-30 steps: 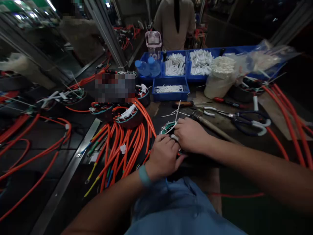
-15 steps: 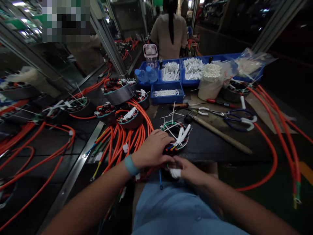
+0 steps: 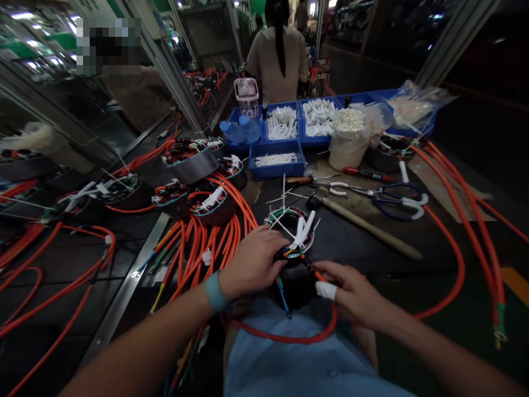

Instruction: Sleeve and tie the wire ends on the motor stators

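At the table's front edge stands a motor stator [image 3: 309,241], with wires, white ties and white sleeves [image 3: 303,230] on top. My left hand [image 3: 257,259] lies at its near left rim, fingers bent around coloured leads; the fingertips are partly hidden. Below that hand hang a blue lead [image 3: 284,299] and a green one. On the stator's right side, my right hand [image 3: 351,289], white wrapping on its thumb, pinches an orange cable [image 3: 289,338] near its black-covered end. From there the cable loops down across my lap and leftward.
Behind lie a hammer [image 3: 372,230], scissors [image 3: 399,199] and a screwdriver [image 3: 300,180]. Blue bins [image 3: 276,172] hold white sleeves and ties. More stators [image 3: 215,210] with bundled orange cables [image 3: 198,256] crowd the left. A person [image 3: 278,60] is at the back.
My right hand has moved right, away from my left hand, drawing the orange cable out into a loop. My left hand stays at the stator. The view has shifted slightly.
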### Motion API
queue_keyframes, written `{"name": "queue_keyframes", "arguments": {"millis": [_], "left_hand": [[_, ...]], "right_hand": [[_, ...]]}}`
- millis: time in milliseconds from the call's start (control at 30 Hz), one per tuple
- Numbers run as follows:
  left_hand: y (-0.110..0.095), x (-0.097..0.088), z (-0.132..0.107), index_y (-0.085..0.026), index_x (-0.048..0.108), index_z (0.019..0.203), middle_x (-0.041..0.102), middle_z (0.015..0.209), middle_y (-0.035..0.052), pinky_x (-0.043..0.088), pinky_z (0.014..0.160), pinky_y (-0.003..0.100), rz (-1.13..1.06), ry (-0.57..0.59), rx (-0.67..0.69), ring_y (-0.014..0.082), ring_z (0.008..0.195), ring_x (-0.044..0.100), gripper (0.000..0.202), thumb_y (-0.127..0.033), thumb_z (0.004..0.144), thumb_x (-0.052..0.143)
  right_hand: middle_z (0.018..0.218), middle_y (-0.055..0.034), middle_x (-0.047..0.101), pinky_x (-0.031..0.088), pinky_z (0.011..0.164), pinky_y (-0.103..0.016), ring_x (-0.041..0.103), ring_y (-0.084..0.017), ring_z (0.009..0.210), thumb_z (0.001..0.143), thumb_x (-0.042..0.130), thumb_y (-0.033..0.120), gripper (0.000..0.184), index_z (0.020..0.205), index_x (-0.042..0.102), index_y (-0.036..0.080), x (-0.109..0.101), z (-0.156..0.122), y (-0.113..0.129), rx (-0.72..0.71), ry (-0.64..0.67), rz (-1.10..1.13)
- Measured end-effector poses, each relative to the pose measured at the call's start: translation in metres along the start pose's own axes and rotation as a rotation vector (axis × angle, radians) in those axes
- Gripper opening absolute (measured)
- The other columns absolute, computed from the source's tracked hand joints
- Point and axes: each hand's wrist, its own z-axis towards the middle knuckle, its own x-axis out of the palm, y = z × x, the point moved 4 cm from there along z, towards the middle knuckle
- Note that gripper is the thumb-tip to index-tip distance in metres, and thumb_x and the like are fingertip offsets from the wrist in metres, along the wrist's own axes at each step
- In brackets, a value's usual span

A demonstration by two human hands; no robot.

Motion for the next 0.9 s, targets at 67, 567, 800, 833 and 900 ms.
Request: {"name": "queue_keyframes", "arguments": {"millis": [67,567,800,833,900], "left_hand": [[-0.003,0.003,-0.001,-0.02,0.061,0.106,0.067,0.105,0.005,0.036,0.103,0.046,-0.052,-0.062,-0.018,0.0209,0.102,0.06,0.029,-0.021,0.078,0.063],[-0.004,0.013,-0.008,-0.022,0.051,0.12,0.068,0.106,0.0073,0.047,0.096,0.05,-0.039,-0.343,-0.004,0.024,0.101,0.063,0.041,-0.014,0.08,0.052],[-0.001,0.015,-0.008,-0.018,0.042,0.12,0.066,0.104,0.0075,0.044,0.1,0.052,-0.078,-0.336,-0.045,0.023,0.098,0.063,0.045,-0.014,0.078,0.055],[-0.001,0.015,-0.008,-0.019,0.041,0.12,0.066,0.105,0.0071,0.043,0.101,0.052,-0.086,-0.324,-0.053,0.0228,0.098,0.063,0.046,-0.014,0.077,0.057],[-0.002,0.015,-0.007,-0.019,0.042,0.12,0.065,0.106,0.0068,0.041,0.102,0.052,-0.097,-0.31,-0.059,0.0229,0.1,0.062,0.047,-0.015,0.076,0.059]], "right_hand": [[0.083,-0.005,0.065,0.042,0.069,-0.028,0.06,-0.018,0.077,0.085,0.045,0.021,0.017,0.088,0.061,0.018,-0.016,-0.002,0.001,-0.04,-0.069,-0.443],[0.097,-0.0137,0.061,0.041,0.074,-0.038,0.053,-0.028,0.091,0.073,0.052,0.013,0.02,0.091,0.062,0.015,-0.269,0.17,0.086,-0.201,-0.991,-1.124],[0.102,-0.0137,0.06,0.047,0.074,-0.033,0.059,-0.018,0.084,0.085,0.046,0.018,0.016,0.095,0.057,0.012,-0.26,0.144,0.09,-0.529,-1.048,-0.594],[0.102,-0.0131,0.061,0.048,0.075,-0.031,0.06,-0.016,0.084,0.087,0.045,0.02,0.018,0.099,0.055,0.013,-0.245,0.131,0.092,-0.566,-1.001,-0.576],[0.097,-0.0098,0.064,0.049,0.081,-0.032,0.062,-0.016,0.088,0.086,0.05,0.02,0.017,0.101,0.055,0.015,-0.201,0.094,0.092,-0.639,-0.885,-0.558]]}}
